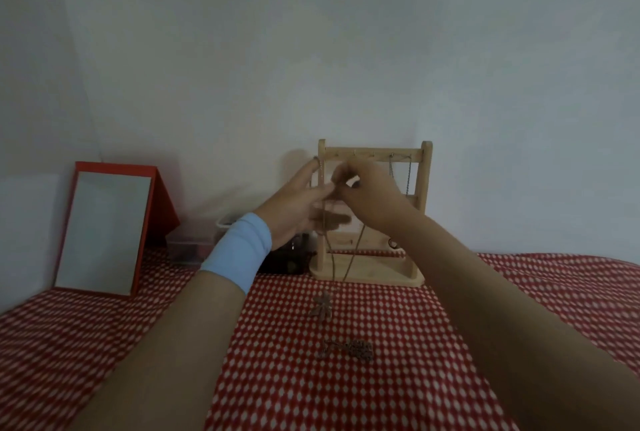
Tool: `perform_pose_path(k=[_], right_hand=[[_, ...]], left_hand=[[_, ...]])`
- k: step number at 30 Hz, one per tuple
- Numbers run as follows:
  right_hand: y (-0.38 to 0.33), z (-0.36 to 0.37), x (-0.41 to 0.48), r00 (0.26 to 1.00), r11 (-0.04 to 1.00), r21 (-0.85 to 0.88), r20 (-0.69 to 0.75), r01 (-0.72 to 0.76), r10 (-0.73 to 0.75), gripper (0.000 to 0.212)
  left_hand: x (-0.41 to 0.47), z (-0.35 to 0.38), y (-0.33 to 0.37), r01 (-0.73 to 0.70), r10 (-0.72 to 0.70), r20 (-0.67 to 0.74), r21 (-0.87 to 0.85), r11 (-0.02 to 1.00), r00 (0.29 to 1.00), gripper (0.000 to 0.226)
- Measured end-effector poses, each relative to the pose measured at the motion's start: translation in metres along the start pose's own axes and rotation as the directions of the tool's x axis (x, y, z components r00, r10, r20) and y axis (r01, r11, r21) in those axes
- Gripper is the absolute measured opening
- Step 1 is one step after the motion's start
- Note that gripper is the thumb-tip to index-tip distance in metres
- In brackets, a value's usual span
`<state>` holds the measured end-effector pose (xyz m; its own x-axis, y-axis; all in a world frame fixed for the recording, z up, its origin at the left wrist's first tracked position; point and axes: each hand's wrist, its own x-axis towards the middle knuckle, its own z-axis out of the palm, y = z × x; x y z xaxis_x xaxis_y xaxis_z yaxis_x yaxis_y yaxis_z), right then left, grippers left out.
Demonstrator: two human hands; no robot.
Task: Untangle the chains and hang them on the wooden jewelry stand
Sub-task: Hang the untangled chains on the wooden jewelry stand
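Against the wall, at the back of the tabletop (519, 326): jewelry stand (425, 181) centre, mirror (100, 230) far left, box (194, 243) and jar (287, 257) between. On the stand's right hooks, hanging chain (408, 174). Before the stand, dangling chain (322, 307) under right hand (370, 195); tangled chains (349, 349) nearer, on the tabletop

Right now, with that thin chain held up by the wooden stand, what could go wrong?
The right hand pinches the thin brownish chain. If it slips, the dangling pendant could drop onto the small tangled chain heap on the red-and-white checked cloth and knot up again. The left hand is close in front of the light wooden jewelry stand, so a bump might shake off the grey chain hanging there.
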<state>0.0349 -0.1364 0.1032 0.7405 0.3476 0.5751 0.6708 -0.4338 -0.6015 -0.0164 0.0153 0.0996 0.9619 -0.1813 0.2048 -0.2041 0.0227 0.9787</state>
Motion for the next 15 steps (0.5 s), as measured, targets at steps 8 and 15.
perform_pose_path(k=[8, 15], right_hand=[[-0.010, -0.034, 0.007, 0.983, 0.911, 0.370, 0.079, -0.184, 0.166, 0.032], [-0.009, -0.068, 0.003, 0.931, 0.855, 0.435, 0.341, -0.281, 0.133, 0.014]], left_hand=[[0.014, 0.013, 0.028, -0.024, 0.022, 0.013, 0.176, 0.984, 1.000, 0.026], [0.019, 0.019, 0.059, -0.025, 0.010, 0.101, 0.143, 0.989, 0.995, 0.009]])
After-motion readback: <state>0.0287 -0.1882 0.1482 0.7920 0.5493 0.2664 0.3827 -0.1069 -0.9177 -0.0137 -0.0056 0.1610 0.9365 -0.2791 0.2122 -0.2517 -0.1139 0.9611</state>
